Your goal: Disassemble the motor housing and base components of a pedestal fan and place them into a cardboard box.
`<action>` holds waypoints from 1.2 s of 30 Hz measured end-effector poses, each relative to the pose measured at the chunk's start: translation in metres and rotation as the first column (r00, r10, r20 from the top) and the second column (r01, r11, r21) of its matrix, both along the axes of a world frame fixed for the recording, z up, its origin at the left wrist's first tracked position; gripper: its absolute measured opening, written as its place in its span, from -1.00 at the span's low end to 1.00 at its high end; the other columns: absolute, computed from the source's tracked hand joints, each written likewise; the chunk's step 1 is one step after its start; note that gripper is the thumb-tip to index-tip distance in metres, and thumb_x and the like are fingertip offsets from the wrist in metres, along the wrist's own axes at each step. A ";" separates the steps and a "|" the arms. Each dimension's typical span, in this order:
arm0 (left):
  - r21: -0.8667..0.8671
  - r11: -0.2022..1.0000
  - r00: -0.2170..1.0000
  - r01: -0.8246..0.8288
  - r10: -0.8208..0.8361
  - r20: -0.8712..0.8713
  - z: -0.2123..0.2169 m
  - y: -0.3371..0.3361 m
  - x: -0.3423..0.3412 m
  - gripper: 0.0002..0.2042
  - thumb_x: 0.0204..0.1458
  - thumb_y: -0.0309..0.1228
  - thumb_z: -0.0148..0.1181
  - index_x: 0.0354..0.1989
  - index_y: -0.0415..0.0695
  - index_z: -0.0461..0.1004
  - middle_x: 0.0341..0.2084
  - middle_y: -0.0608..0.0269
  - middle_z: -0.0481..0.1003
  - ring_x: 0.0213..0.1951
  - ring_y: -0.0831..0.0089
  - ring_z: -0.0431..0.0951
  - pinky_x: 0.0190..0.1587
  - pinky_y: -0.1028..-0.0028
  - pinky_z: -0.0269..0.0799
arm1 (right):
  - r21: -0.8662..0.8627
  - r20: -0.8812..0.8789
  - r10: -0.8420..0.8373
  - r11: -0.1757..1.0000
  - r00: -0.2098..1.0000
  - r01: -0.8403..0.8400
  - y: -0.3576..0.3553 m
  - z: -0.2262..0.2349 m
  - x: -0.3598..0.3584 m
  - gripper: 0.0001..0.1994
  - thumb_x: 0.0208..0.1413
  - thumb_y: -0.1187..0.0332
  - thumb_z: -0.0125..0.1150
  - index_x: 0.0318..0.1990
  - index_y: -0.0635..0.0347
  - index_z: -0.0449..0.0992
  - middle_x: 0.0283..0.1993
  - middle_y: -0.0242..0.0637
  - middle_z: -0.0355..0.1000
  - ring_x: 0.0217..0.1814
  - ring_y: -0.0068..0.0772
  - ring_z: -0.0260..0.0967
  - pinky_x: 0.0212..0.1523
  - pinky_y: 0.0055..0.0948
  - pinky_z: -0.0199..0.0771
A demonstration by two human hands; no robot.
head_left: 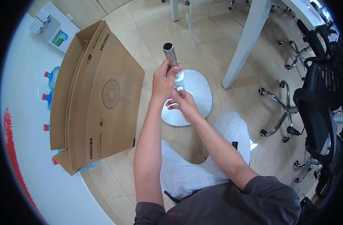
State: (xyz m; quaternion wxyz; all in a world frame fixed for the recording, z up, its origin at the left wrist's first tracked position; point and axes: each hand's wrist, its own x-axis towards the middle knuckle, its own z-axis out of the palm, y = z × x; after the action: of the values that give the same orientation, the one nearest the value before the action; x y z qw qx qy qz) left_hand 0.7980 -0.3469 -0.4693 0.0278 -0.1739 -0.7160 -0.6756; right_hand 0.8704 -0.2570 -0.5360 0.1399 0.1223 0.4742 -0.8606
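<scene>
A white rounded fan base [197, 88] lies flat on the floor in front of my knees. A shiny metal pole [170, 54] with an open upper end rises from it. My left hand [164, 80] is closed around the pole's lower part, just above a white collar [180, 77]. From the collar's near side sticks out a small white knob [179, 88]. The fingers of my right hand [184, 106] are bent and close on the knob from the near side; its lower fingers curl loosely over the base.
A tall brown cardboard box [115, 127] with a printed fan drawing stands at the left, its flaps open. Blue water bottles [53, 77] are behind it. A white table leg [246, 43] and a black wheeled chair [310, 112] are on the right.
</scene>
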 end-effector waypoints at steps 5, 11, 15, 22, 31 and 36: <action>-0.029 0.999 1.000 -0.028 0.028 0.006 0.000 0.001 0.001 -0.65 0.22 -0.15 0.14 -0.14 -0.26 0.48 -0.39 0.23 0.59 -0.28 0.51 0.56 -0.12 0.46 0.46 | -0.491 0.131 -0.100 0.857 0.986 0.152 0.000 0.005 -0.005 -0.61 0.29 0.15 0.10 -0.08 0.42 0.36 -0.28 -0.10 0.53 -0.38 -0.42 0.51 -0.36 -0.47 0.55; -0.034 0.999 0.999 -0.039 0.040 0.024 0.003 0.002 0.003 -0.65 0.21 -0.16 0.15 -0.14 -0.27 0.48 -0.39 0.23 0.59 -0.27 0.51 0.58 -0.12 0.45 0.47 | 0.503 -0.150 -0.254 0.813 0.956 0.295 -0.012 0.010 -0.001 -0.63 0.12 0.28 0.35 -0.17 0.44 0.37 -0.36 -0.10 0.53 -0.37 -0.43 0.53 -0.44 -0.50 0.56; -0.031 0.999 0.999 -0.043 0.043 0.019 0.002 0.000 0.002 -0.65 0.21 -0.16 0.15 -0.14 -0.26 0.48 -0.38 0.23 0.59 -0.28 0.51 0.58 -0.13 0.46 0.46 | -0.087 0.122 -0.289 0.950 0.949 0.300 -0.006 0.010 0.003 -0.66 0.15 0.30 0.31 -0.13 0.40 0.35 -0.28 -0.06 0.51 -0.35 -0.40 0.53 -0.44 -0.49 0.57; -0.031 0.998 0.998 -0.058 0.058 0.026 0.002 0.002 0.003 -0.65 0.20 -0.15 0.15 -0.16 -0.26 0.49 -0.40 0.22 0.60 -0.28 0.50 0.58 -0.14 0.46 0.46 | 0.143 0.053 -0.367 0.923 0.929 0.357 -0.018 0.006 -0.003 -0.52 0.28 -0.01 0.08 -0.08 0.34 0.28 -0.28 -0.11 0.46 -0.35 -0.33 0.51 -0.28 -0.39 0.59; -0.020 0.998 0.997 -0.066 0.067 0.028 0.002 0.003 0.003 -0.65 0.19 -0.14 0.16 -0.16 -0.25 0.49 -0.40 0.23 0.59 -0.30 0.51 0.56 -0.15 0.46 0.45 | -0.382 0.196 -0.237 0.875 0.952 0.296 -0.007 0.009 0.000 -0.62 0.20 0.28 0.25 -0.08 0.35 0.21 -0.30 -0.17 0.42 -0.40 -0.37 0.46 -0.33 -0.39 0.53; -0.058 0.998 0.998 -0.024 0.027 0.050 0.001 0.001 0.004 -0.65 0.24 -0.12 0.12 -0.10 -0.21 0.45 -0.33 0.29 0.55 -0.23 0.53 0.52 -0.08 0.47 0.42 | 0.008 0.092 -0.454 0.890 0.886 0.455 -0.027 0.002 -0.002 -0.57 0.29 0.07 0.10 -0.06 0.34 0.26 -0.28 -0.09 0.44 -0.44 -0.39 0.45 -0.36 -0.44 0.52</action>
State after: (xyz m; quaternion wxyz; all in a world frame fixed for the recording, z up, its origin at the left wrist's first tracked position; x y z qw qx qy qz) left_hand 0.8023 -0.3463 -0.4678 0.0131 -0.1482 -0.7377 -0.6585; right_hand 0.8686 -0.2841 -0.5344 -0.0430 0.2683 0.4197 -0.8660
